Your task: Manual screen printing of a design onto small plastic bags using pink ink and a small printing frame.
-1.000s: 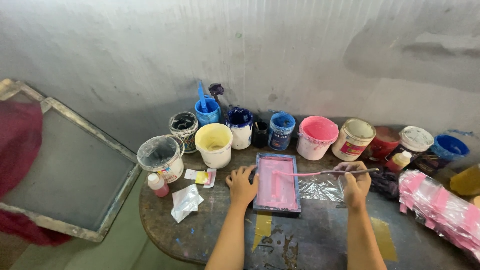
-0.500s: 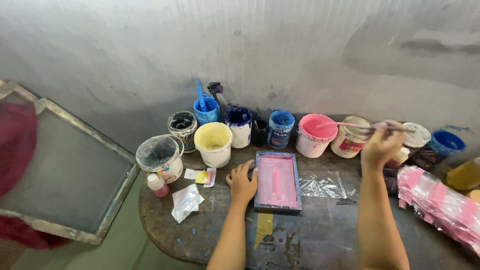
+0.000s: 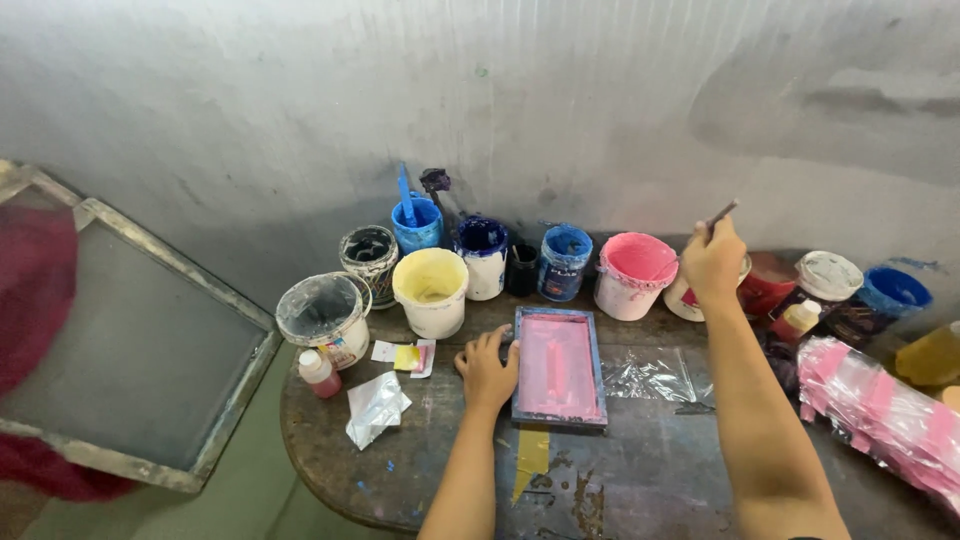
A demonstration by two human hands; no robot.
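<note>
Our left hand (image 3: 487, 372) lies flat, fingers spread, on the small frame (image 3: 557, 367), already pink, while our right hand (image 3: 712, 262), upper right, pinches a stick (image 3: 722, 212) above the pots.

Single head-worn view, looking steeply down and forward from above the person's forearms. Faces a grey wall (image 3: 600, 90); round table (image 3: 330, 470) fills the lower frame at arm's length. Right edge cropped, probably hiding part of the table. No second view.

stick (image 3: 722, 212) mostly hidden in right hand (image 3: 712, 265)
</note>
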